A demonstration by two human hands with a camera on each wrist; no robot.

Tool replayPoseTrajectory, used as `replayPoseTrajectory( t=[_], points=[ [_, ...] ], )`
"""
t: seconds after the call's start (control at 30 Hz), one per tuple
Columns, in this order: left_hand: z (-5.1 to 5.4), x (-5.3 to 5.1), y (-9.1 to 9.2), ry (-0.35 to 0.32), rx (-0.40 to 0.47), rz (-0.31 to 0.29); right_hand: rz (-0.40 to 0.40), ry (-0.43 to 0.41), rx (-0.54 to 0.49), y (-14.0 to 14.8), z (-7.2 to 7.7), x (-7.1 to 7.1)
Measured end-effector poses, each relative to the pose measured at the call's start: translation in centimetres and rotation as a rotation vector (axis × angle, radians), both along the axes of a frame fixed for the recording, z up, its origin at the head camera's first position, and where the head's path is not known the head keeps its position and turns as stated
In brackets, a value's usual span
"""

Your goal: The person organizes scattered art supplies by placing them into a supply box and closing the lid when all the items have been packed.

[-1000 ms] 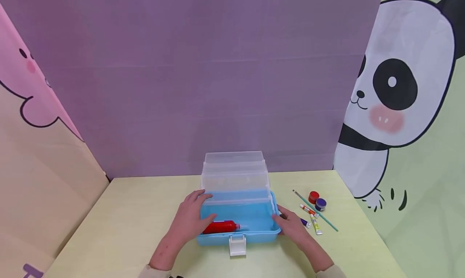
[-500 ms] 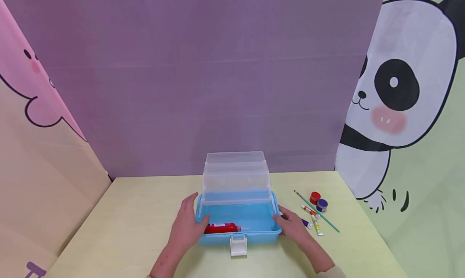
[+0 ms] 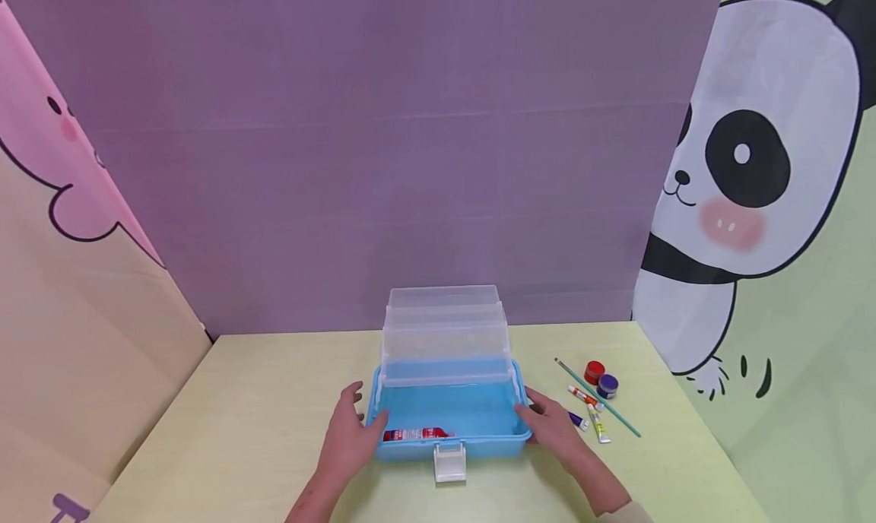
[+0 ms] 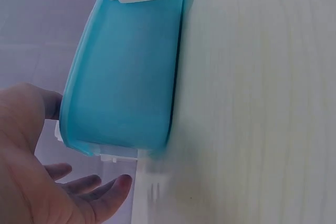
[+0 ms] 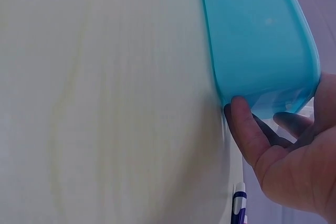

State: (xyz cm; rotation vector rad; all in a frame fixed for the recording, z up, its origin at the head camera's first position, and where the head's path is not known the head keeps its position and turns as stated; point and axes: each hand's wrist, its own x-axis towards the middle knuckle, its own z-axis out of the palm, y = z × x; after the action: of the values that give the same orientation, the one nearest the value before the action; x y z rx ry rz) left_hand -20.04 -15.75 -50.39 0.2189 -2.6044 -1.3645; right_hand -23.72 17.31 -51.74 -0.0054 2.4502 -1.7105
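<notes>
A blue plastic storage box [image 3: 472,448] with its clear lid [image 3: 445,333] raised stands on the table in the head view. A red bottle [image 3: 414,434] with a printed label lies inside along the front wall. My left hand [image 3: 347,439] is at the box's left side, thumb at the rim. In the left wrist view, the left hand's fingers [image 4: 113,198] are spread loosely, apart from the box wall. My right hand [image 3: 553,430] holds the right side, thumb over the rim, with its fingers [image 5: 245,124] against the outer wall.
Right of the box lie a teal paintbrush [image 3: 619,416], a red jar [image 3: 594,371], a purple jar [image 3: 607,386], an orange-labelled tube [image 3: 583,396], a yellow tube [image 3: 598,424] and a purple tube [image 3: 579,421]. A white latch [image 3: 449,463] hangs at the box's front. A purple wall [image 3: 411,166] stands behind.
My left hand has drawn back from over the box's inside to its left side. The red bottle has shifted toward the front wall, its label now showing. The right hand stays put.
</notes>
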Motion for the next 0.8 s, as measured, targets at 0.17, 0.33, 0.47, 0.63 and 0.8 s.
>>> replayPoseTrajectory(
  t=[0.17, 0.33, 0.47, 0.63, 0.8],
  points=[
    [-0.3, 0.2, -0.3, -0.022, 0.055, -0.003, -0.012, -0.004, -0.005, 0.0, -0.1, 0.0],
    [-0.8, 0.4, -0.5, -0.062, 0.074, 0.012, -0.004, -0.004, -0.036, 0.0, -0.4, -0.1],
    [-1.2, 0.3, -0.8, -0.093, 0.097, 0.02, 0.008, -0.008, -0.052, 0.0, -0.5, -0.1],
    [-1.5, 0.0, -0.9, -0.107, 0.201, -0.002, 0.006, -0.01, -0.037, -0.1, -0.6, -0.2],
    [-1.8, -0.3, -0.9, -0.139, 0.288, -0.01, -0.004, -0.012, -0.024, -0.1, -0.6, -0.1]
  ],
)
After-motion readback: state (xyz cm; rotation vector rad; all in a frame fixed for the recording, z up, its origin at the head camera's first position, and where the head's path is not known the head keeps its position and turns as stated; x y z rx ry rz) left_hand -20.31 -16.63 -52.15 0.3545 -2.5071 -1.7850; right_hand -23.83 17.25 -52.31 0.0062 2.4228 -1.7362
